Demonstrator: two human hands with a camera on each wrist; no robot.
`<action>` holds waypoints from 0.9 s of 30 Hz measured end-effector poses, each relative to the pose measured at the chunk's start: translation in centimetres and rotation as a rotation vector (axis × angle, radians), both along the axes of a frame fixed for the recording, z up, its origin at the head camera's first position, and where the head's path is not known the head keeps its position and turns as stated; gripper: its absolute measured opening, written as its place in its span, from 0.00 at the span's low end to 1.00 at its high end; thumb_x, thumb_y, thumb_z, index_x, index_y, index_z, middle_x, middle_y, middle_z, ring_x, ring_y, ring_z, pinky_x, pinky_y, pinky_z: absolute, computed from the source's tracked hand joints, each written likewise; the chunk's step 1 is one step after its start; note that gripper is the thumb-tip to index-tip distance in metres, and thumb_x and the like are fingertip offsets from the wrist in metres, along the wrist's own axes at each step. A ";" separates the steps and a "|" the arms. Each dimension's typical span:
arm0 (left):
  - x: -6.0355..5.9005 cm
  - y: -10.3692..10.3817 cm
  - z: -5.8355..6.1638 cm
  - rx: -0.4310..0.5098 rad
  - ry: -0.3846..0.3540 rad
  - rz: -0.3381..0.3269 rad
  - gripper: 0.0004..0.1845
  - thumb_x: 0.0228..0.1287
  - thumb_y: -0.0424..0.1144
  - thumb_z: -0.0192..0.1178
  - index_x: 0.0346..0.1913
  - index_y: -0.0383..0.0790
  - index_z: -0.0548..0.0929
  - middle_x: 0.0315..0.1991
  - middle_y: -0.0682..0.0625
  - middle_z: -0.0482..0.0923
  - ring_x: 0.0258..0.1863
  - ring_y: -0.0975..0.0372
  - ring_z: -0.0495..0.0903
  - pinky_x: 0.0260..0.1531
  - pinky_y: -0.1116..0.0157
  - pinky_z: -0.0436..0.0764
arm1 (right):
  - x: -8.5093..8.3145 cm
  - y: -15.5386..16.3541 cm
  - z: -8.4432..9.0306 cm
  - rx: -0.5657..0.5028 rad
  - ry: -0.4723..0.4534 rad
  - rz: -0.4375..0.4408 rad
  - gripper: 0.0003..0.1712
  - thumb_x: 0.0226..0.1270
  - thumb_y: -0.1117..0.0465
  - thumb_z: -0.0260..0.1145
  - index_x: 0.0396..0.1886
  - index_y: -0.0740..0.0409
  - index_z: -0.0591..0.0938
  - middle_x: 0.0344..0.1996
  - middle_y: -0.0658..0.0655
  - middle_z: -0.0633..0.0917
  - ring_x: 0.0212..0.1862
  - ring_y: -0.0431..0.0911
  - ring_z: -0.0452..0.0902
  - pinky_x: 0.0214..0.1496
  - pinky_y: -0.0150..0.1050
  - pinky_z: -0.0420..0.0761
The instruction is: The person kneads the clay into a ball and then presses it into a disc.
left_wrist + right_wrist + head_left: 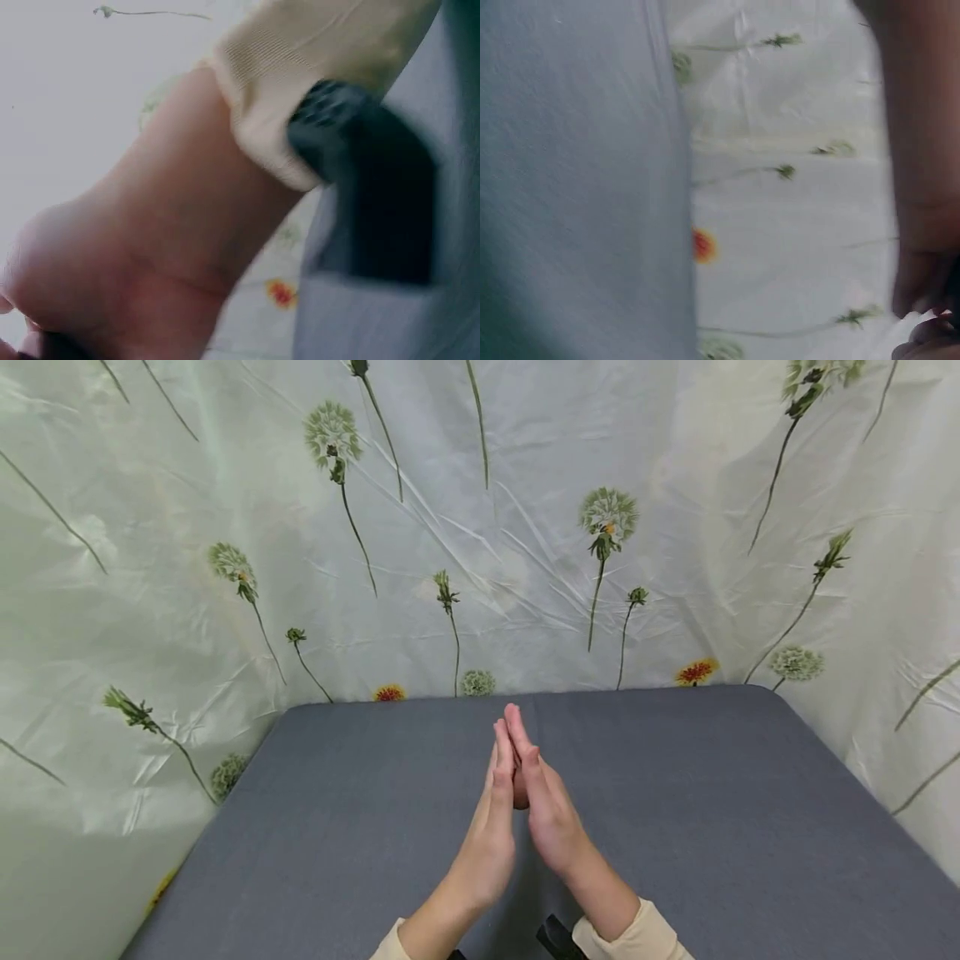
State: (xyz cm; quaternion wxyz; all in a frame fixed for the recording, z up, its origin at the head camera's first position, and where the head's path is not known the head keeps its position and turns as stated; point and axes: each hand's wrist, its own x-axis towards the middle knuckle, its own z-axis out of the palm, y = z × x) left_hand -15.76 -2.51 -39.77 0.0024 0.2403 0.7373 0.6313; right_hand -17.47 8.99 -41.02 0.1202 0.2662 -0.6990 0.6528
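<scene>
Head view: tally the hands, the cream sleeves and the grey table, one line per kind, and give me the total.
Hands: 2, the left hand and the right hand
Cream sleeves: 2, the left sleeve and the right sleeve, both cut by the bottom edge
Grey table: 1
Total: 5

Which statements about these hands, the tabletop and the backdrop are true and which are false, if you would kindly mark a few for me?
1. The left hand and the right hand are held close together. True.
2. Both hands are curled into fists. False: the fingers are straight.
3. The right sleeve is cream-coloured. True.
4. The tabletop is bright red. False: it is gray.
5. The floral backdrop shows dandelion heads on stems. True.
</scene>
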 end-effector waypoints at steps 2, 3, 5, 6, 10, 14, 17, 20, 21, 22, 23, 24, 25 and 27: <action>-0.1 -0.4 0.3 -0.006 0.056 0.056 0.31 0.90 0.52 0.16 0.88 0.49 0.31 0.89 0.55 0.27 0.89 0.54 0.29 0.83 0.36 0.35 | 0.3 -0.7 -0.6 -0.028 -0.052 0.054 0.34 0.93 0.52 0.25 0.89 0.60 0.45 0.89 0.57 0.48 0.88 0.53 0.42 0.78 0.18 0.54; -0.2 -0.7 0.4 0.006 0.074 0.075 0.31 0.90 0.52 0.15 0.88 0.52 0.31 0.90 0.56 0.28 0.89 0.55 0.31 0.83 0.36 0.36 | 0.5 -1.1 -0.9 -0.033 -0.060 0.074 0.33 0.93 0.53 0.26 0.89 0.60 0.43 0.89 0.56 0.47 0.88 0.53 0.41 0.79 0.18 0.53; -0.8 -1.5 0.7 0.034 0.099 0.115 0.31 0.90 0.54 0.15 0.88 0.55 0.30 0.90 0.58 0.30 0.89 0.56 0.34 0.84 0.36 0.38 | 1.2 -2.0 -1.2 -0.034 -0.054 0.106 0.33 0.93 0.55 0.28 0.89 0.57 0.40 0.90 0.54 0.44 0.89 0.50 0.37 0.81 0.19 0.49; -1.2 -1.9 0.8 0.047 0.108 0.132 0.31 0.90 0.55 0.16 0.88 0.56 0.30 0.90 0.59 0.31 0.89 0.56 0.35 0.84 0.37 0.39 | 1.6 -2.4 -1.3 -0.033 -0.048 0.117 0.33 0.93 0.56 0.29 0.90 0.56 0.39 0.90 0.52 0.42 0.89 0.48 0.35 0.82 0.20 0.47; -2.2 -2.8 0.6 0.068 0.091 0.167 0.32 0.89 0.59 0.18 0.87 0.59 0.28 0.89 0.60 0.31 0.89 0.58 0.35 0.85 0.39 0.43 | 2.7 -3.3 -1.3 0.008 0.039 0.092 0.34 0.92 0.62 0.34 0.90 0.53 0.42 0.90 0.49 0.42 0.90 0.46 0.32 0.84 0.23 0.38; -2.4 -2.3 0.0 0.109 -0.008 0.099 0.34 0.89 0.61 0.20 0.88 0.57 0.28 0.89 0.58 0.31 0.89 0.55 0.40 0.85 0.42 0.49 | 2.9 -2.9 -1.0 0.069 0.188 -0.018 0.35 0.88 0.68 0.38 0.89 0.58 0.48 0.89 0.55 0.48 0.90 0.48 0.34 0.87 0.28 0.36; -2.1 -1.2 -0.6 0.122 -0.088 0.033 0.35 0.89 0.61 0.19 0.88 0.55 0.30 0.89 0.58 0.30 0.89 0.56 0.39 0.86 0.42 0.44 | 2.5 -2.1 -0.4 0.097 0.297 -0.101 0.35 0.86 0.69 0.41 0.88 0.62 0.52 0.88 0.61 0.53 0.90 0.50 0.38 0.89 0.33 0.37; -1.4 -0.2 -0.7 0.101 -0.099 -0.016 0.34 0.89 0.58 0.17 0.88 0.53 0.30 0.89 0.59 0.28 0.89 0.56 0.36 0.85 0.39 0.36 | 1.6 -0.9 0.1 0.092 0.308 -0.130 0.33 0.89 0.66 0.39 0.88 0.64 0.53 0.87 0.61 0.55 0.90 0.49 0.41 0.89 0.34 0.39; -1.1 0.1 -0.7 0.091 -0.096 -0.027 0.33 0.89 0.58 0.16 0.88 0.53 0.30 0.89 0.60 0.27 0.89 0.57 0.33 0.85 0.38 0.33 | 1.2 -0.5 0.3 0.077 0.262 -0.118 0.32 0.90 0.63 0.37 0.88 0.63 0.52 0.88 0.59 0.55 0.89 0.48 0.43 0.88 0.32 0.44; -0.9 0.3 -0.5 0.087 -0.089 -0.038 0.33 0.89 0.57 0.15 0.88 0.53 0.30 0.89 0.60 0.27 0.89 0.57 0.32 0.84 0.37 0.32 | 0.8 -0.2 0.4 0.052 0.203 -0.086 0.32 0.92 0.60 0.34 0.88 0.61 0.52 0.88 0.57 0.55 0.89 0.47 0.43 0.87 0.29 0.46; -0.6 0.5 -0.3 0.082 -0.077 -0.039 0.32 0.89 0.56 0.15 0.88 0.53 0.31 0.89 0.59 0.26 0.89 0.57 0.31 0.84 0.37 0.32 | 0.4 0.2 0.4 0.020 0.144 -0.044 0.32 0.93 0.56 0.31 0.88 0.61 0.51 0.88 0.56 0.53 0.89 0.47 0.43 0.86 0.26 0.48; -0.4 0.5 -0.1 0.072 -0.065 -0.027 0.32 0.90 0.55 0.15 0.88 0.52 0.31 0.89 0.59 0.26 0.89 0.57 0.30 0.84 0.36 0.32 | 0.0 0.4 0.3 -0.007 0.083 -0.002 0.33 0.94 0.54 0.28 0.89 0.61 0.49 0.89 0.56 0.52 0.89 0.48 0.42 0.84 0.23 0.51; -0.3 0.5 0.1 0.065 -0.063 -0.017 0.32 0.90 0.56 0.15 0.88 0.52 0.32 0.89 0.59 0.26 0.89 0.57 0.27 0.83 0.36 0.31 | -0.2 0.5 0.2 -0.034 0.028 0.038 0.34 0.94 0.51 0.26 0.89 0.61 0.48 0.89 0.56 0.50 0.89 0.50 0.42 0.82 0.21 0.52; -0.2 0.3 0.5 0.057 -0.040 0.028 0.33 0.90 0.56 0.15 0.89 0.52 0.34 0.89 0.59 0.27 0.89 0.58 0.26 0.84 0.36 0.31 | -0.4 0.3 -0.1 -0.073 -0.068 0.115 0.35 0.93 0.48 0.24 0.89 0.60 0.46 0.89 0.55 0.47 0.89 0.53 0.41 0.78 0.18 0.55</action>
